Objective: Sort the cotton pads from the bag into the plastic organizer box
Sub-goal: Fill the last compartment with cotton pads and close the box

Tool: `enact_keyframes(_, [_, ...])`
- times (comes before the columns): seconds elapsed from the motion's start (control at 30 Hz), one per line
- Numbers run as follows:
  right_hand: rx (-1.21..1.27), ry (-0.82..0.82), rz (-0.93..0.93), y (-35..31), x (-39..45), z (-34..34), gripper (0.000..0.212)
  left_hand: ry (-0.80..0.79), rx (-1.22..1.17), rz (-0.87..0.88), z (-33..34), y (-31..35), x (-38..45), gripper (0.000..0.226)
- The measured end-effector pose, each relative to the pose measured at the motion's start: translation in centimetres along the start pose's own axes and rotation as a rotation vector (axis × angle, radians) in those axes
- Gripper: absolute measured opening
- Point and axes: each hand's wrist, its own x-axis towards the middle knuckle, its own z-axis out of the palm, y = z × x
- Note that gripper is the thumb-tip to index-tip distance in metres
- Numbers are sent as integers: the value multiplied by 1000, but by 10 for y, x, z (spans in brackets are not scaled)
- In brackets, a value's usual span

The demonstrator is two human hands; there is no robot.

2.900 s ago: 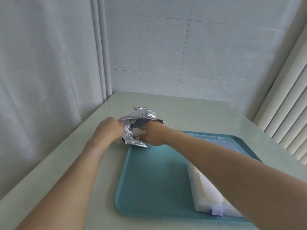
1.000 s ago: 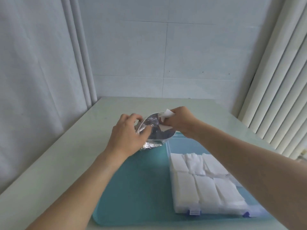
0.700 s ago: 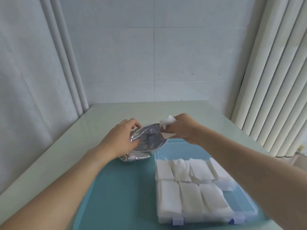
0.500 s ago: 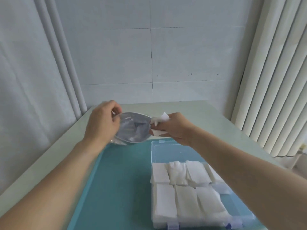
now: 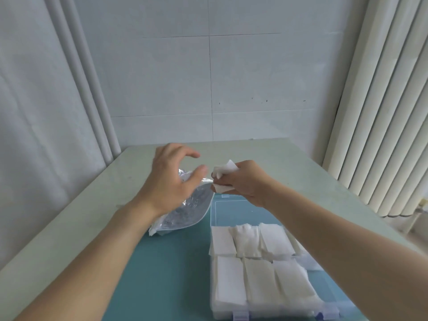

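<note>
Pale tiled walls and a ribbed curtain enclose a greenish table (image 5: 289, 172) carrying a teal tray (image 5: 162, 274). On the tray's right part sits the clear plastic organizer box (image 5: 231, 212), its compartments packed with white cotton pads (image 5: 250, 256). Just left of the box's far corner lies the silvery bag (image 5: 187, 212), its mouth lifted toward the hands. Above the box's far edge, the right hand (image 5: 240, 181) pinches a crumpled pad (image 5: 223, 171) in curled fingers. The left hand (image 5: 169, 181) hovers over the bag, fingers loosely spread, thumb close to the foil; whether it grips the bag is unclear.
</note>
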Motion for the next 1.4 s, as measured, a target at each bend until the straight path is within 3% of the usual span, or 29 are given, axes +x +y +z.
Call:
enact_keyframes(0.13, [93, -248, 88, -9, -18, -9, 16, -354, -132, -17, 19, 28, 5, 69])
enact_keyframes(0.2, [183, -390, 124, -13, -27, -16, 16, -461, -240, -27, 23, 30, 9, 60])
enact_keyframes(0.3, [285, -472, 124, -14, -32, -24, 24, -487, -275, -25, 27, 30, 15, 41])
enact_keyframes(0.5, [452, -539, 151, -15, -29, -38, 48, -381, -170, -34, 33, 23, 24, 15])
enact_keyframes(0.57, [504, -512, 177, -13, -26, -44, 54, -360, -163, -27, 35, 21, 24, 7])
enact_keyframes(0.7, [470, -435, 121, -9, -22, -48, 36, -385, -200, -21, 38, 23, 25, 8])
enact_keyframes(0.8, [393, -364, 71, -7, -19, -54, 26, -408, -299, -62, 40, 24, 25, 27])
enact_keyframes(0.93, [224, -269, 24, -11, -11, -61, 27, -518, -692, -384, 33, 22, 28, 57])
enact_keyframes(1.03, [-77, -333, -78, -15, -9, -62, 47, -607, -995, -582, 33, 23, 29, 54])
enact_keyframes(1.17, [-388, -350, -152, -19, -11, -58, 79, -563, -893, -622, 43, 20, 24, 46])
enact_keyframes(1.27, [-488, -315, -137, -20, -10, -58, 93, -480, -790, -589, 49, 16, 22, 41])
enact_keyframes(1.33, [-396, -239, -83, -20, -10, -59, 90, -365, -779, -579, 52, 15, 23, 42])
enact_keyframes(1.4, [-232, -140, -58, -21, -10, -59, 70, -291, -844, -580, 51, 13, 23, 38])
